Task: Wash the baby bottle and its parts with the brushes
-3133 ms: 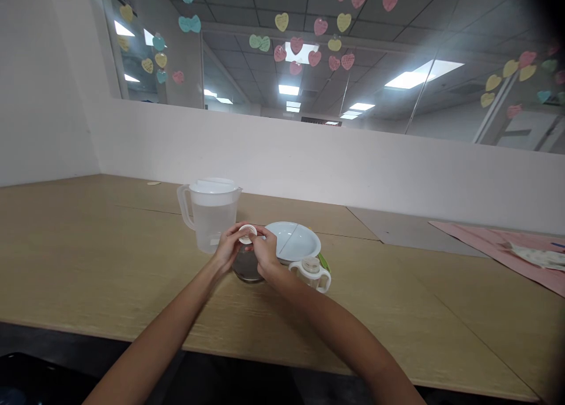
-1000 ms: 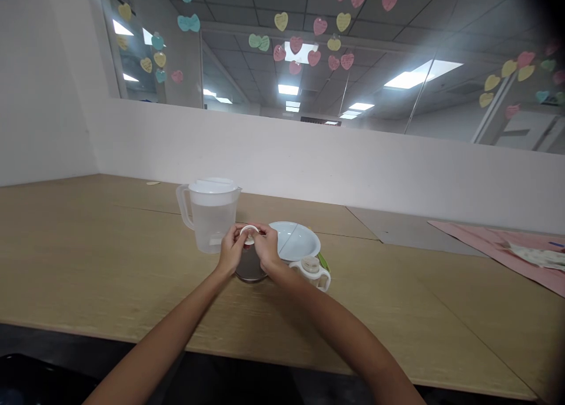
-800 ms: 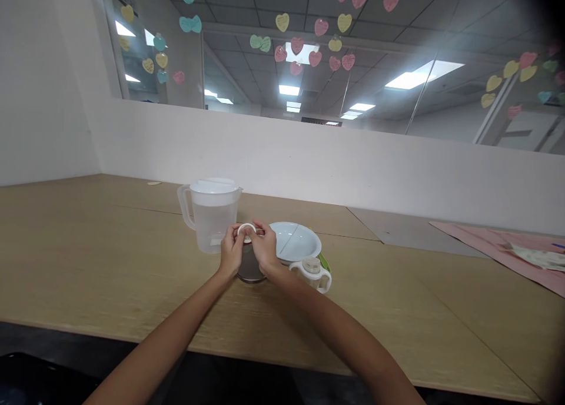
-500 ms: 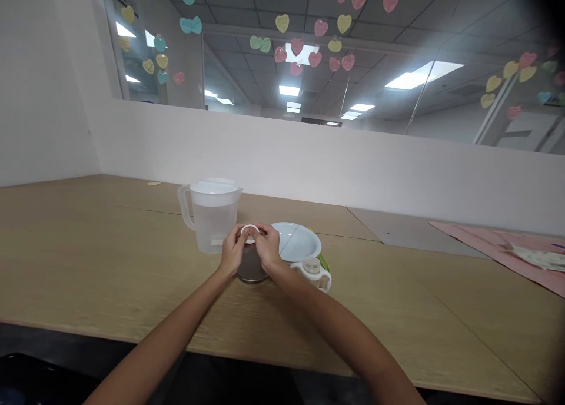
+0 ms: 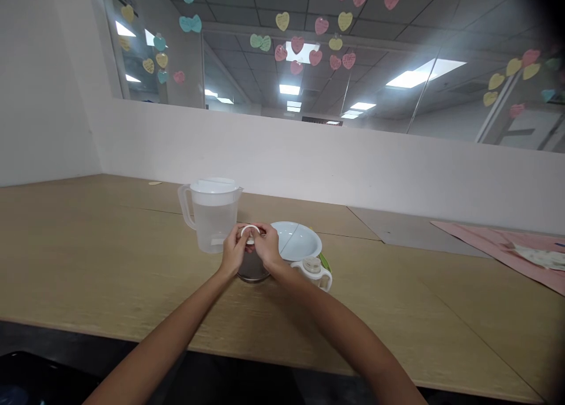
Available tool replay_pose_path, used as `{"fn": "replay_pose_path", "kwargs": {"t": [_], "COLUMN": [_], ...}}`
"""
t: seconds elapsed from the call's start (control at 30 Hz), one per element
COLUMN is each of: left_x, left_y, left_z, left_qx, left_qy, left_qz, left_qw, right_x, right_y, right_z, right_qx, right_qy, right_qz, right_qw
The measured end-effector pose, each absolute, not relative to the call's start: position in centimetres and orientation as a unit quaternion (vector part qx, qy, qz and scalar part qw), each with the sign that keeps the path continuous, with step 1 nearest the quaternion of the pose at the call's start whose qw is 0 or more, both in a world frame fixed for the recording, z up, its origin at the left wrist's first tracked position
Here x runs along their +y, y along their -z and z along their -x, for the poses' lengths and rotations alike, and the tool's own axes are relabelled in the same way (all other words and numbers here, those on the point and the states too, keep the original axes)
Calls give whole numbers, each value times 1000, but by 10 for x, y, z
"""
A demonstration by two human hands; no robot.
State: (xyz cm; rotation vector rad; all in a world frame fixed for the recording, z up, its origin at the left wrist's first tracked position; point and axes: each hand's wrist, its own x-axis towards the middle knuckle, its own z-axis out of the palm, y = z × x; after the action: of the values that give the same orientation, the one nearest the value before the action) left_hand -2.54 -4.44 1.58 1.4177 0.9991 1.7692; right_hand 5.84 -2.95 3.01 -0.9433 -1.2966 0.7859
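Note:
Both of my hands meet at the middle of the table, with a small white round cap (image 5: 250, 234) between them. My left hand (image 5: 233, 250) grips its left side and my right hand (image 5: 267, 245) its right side, thumbs pressed on the near face. Below my fingers is a dark grey round container with a metal rim (image 5: 253, 273), partly hidden by the hands. By my right wrist stands a clear bottle (image 5: 312, 266) with white handles on both sides, its lower part hidden behind my forearm.
A lidded translucent pitcher (image 5: 215, 216) holding clear liquid stands left of my hands. Behind the bottle sits a pale blue bowl (image 5: 304, 243) with a thin divider, and something green (image 5: 325, 262) lies beside it. Pink cloth (image 5: 494, 243) covers the far right.

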Motion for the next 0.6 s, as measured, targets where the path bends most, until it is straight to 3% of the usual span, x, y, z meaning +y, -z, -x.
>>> {"fn": "replay_pose_path", "kwargs": {"t": [0.6], "left_x": [-40], "left_y": [-14], "left_z": [26], "left_qx": [376], "left_qy": [-664], "left_qz": [-553], "left_qw": [335], "right_x": [-38], "right_y": [-38], "right_z": [-60], "right_qx": [-570], "right_qy": [-330], "right_qz": [431], "right_qw": [616]}}
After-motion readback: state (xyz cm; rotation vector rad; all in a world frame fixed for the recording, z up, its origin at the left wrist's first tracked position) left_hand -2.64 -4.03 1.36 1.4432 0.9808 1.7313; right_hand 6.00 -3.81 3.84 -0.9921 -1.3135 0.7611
